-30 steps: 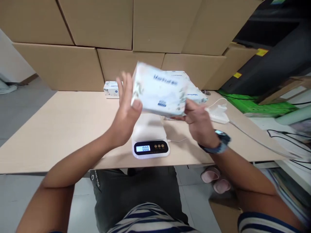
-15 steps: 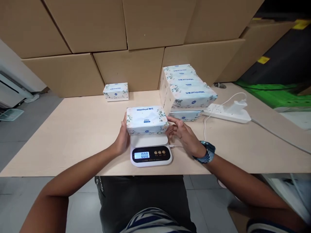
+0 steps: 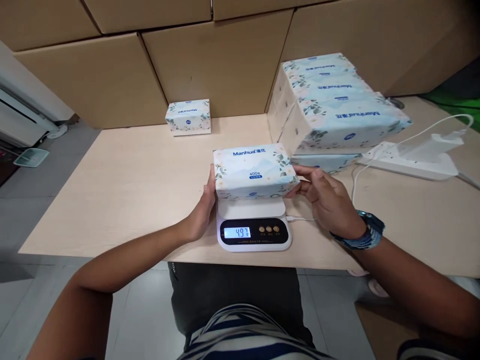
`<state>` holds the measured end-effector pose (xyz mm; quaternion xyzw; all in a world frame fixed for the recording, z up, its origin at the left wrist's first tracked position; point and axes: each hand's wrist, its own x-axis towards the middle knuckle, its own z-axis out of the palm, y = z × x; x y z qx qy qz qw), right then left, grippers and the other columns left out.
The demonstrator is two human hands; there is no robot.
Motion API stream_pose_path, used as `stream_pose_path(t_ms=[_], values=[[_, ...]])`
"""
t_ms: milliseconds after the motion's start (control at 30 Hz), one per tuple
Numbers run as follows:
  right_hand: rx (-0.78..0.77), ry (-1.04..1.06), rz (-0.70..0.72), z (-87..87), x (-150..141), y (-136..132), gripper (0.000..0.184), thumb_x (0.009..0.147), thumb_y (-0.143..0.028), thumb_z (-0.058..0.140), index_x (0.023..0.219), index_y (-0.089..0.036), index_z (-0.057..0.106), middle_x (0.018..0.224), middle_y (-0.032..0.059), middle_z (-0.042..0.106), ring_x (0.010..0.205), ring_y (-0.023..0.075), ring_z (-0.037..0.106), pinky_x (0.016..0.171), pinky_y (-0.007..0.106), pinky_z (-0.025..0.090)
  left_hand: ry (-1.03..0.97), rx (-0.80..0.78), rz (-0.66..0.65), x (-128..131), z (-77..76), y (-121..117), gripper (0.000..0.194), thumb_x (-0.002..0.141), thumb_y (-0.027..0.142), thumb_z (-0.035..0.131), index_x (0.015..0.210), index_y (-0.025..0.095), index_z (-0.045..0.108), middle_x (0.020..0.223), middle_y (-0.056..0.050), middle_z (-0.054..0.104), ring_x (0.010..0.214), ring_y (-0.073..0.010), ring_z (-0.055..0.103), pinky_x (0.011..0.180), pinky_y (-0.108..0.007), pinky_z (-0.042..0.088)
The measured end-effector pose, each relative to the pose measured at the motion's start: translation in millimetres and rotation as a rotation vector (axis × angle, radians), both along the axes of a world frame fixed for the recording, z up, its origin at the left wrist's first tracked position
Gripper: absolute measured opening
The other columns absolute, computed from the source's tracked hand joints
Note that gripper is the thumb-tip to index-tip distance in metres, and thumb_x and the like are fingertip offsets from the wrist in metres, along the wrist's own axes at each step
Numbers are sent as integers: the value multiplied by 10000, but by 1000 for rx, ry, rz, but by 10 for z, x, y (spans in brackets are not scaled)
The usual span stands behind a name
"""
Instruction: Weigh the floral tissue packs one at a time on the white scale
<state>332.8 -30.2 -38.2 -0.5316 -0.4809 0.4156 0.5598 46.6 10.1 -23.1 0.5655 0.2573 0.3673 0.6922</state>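
Note:
Between my two hands is a white tissue pack with a floral print, held level over the plate of a white digital scale. My left hand grips its left end, the fingers partly hidden behind it. At the right end, the fingers of my right hand press against the lower corner. The pack covers most of the scale's plate, and whether it rests fully there I cannot tell. The lit display reads 4.97.
A single tissue pack stands at the back left. Stacked tissue packs are at the back right, beside a white power strip with cables. Cardboard boxes wall off the table's rear edge.
The scale's display has gone from 0.00 to 4.97. Both hands still hold the tissue pack over the scale. My view has shifted closer, with the stacked packs now larger.

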Motion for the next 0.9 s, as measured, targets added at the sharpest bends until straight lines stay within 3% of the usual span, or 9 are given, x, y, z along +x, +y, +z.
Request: stream_pose_path(t_ms=[100, 167, 300, 433, 533, 633, 800, 900], values=[[-26, 35, 4, -3, -12, 10, 623, 1001, -783, 579, 1283, -271, 795, 787, 48, 780, 791, 242, 764, 833, 441, 643, 17, 38, -13, -7, 15, 10, 858, 1029, 857, 183, 1779, 460, 60, 1890, 135, 126, 1785, -273, -29, 1495, -508, 102], [-30, 39, -5, 2, -32, 8, 615, 1006, -778, 572, 1273, -273, 801, 819, 56, 782, 786, 239, 757, 819, 439, 652, 18, 44, 8, -11, 20, 35, 908, 996, 899, 230, 1778, 459, 91, 1890, 114, 152, 1785, -298, 7, 1485, -539, 152], [20, -30, -116, -8, -79, 2, 569, 960, -792, 635, 1219, -316, 809, 1237, 87, 802, 1048, 253, 770, 798, 394, 666, 67, 73, 133, -48, 2, 104, 953, 954, 943, 283, 1770, 466, 153, 1893, 119, 107, 1786, -279, 7, 1479, -518, 138], [24, -26, -124, -69, -105, -19, 623, 960, -815, 601, 1404, -389, 698, 1546, 61, 688, 1470, 280, 638, 1051, 449, 669, 151, 123, 277, -92, -48, 154, 893, 983, 920, 198, 1749, 464, 251, 1890, 147, 45, 1782, -201, -40, 1479, -451, 40], [10, -76, -100, -105, -121, -69, 640, 1034, -770, 499, 1575, -431, 547, 1745, 16, 510, 1652, 255, 454, 1277, 505, 534, 166, 112, 309, -91, -65, 174, 911, 975, 928, 202, 1745, 447, 276, 1896, 122, 66, 1782, -217, -36, 1477, -452, 57], [-18, -128, -30, -113, -138, -130, 653, 1079, -736, 416, 1663, -444, 444, 1803, -1, 429, 1669, 256, 431, 1333, 530, 468, 175, 111, 320, -76, -46, 182, 938, 967, 938, 221, 1751, 426, 265, 1901, 93, 51, 1783, -222, -41, 1475, -465, 65], [-35, -177, 39, -140, -138, -194, 656, 1100, -724, 332, 1707, -477, 365, 1792, -9, 449, 1647, 267, 468, 1312, 558, 495, 174, 119, 293, -81, -24, 163, 934, 955, 953, 237, 1741, 450, 278, 1898, 119, 43, 1782, -226, -53, 1476, -470, 79], [-15, -193, -10, -196, -121, -196, 665, 1108, -702, 328, 1736, -494, 271, 1845, -14, 343, 1693, 261, 388, 1325, 562, 478, 176, 116, 284, -83, -33, 146, 925, 946, 960, 252, 1733, 474, 284, 1896, 142, 29, 1781, -248, -70, 1474, -487, 98]])
